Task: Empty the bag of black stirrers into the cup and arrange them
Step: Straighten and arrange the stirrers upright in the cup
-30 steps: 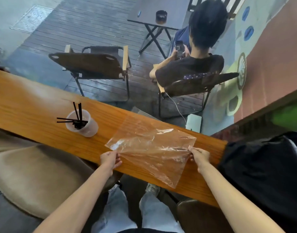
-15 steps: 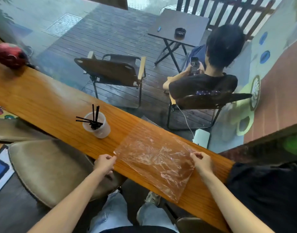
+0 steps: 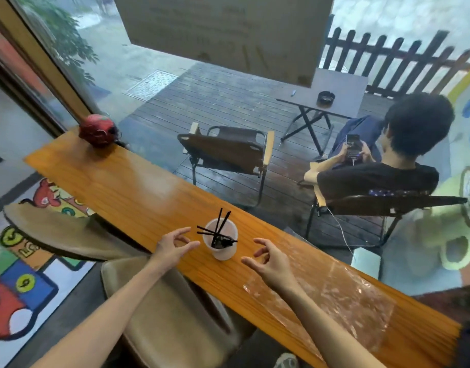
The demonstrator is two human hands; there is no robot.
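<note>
Right now I see both hands hovering over the wooden counter [image 3: 127, 187], one on each side of the cup [image 3: 221, 243]. The left hand [image 3: 172, 248] sits at the cup's 9 o'clock, fingers spread and loosely curled, thumb pointing toward the cup wall; it holds nothing and touches nothing I can make out. The right hand [image 3: 271, 264] is at the cup's 4 o'clock, likewise open with fingers bent, empty, near the cup but apart from it.

The translucent cup stands upright on the counter. The black stirrers [image 3: 219, 231] are inside it, fanned unevenly: two lean up toward 12 o'clock, a couple jut out toward 9 o'clock over the rim, and the rest lie in a dark tangle low in the cup that I cannot count.

The clear plastic bag [image 3: 342, 296] lies flat and crinkled on the counter at the cup's 4 o'clock, beyond the right hand; the right forearm covers its near corner. A red helmet [image 3: 98, 131] rests at the counter's far left end.
</note>
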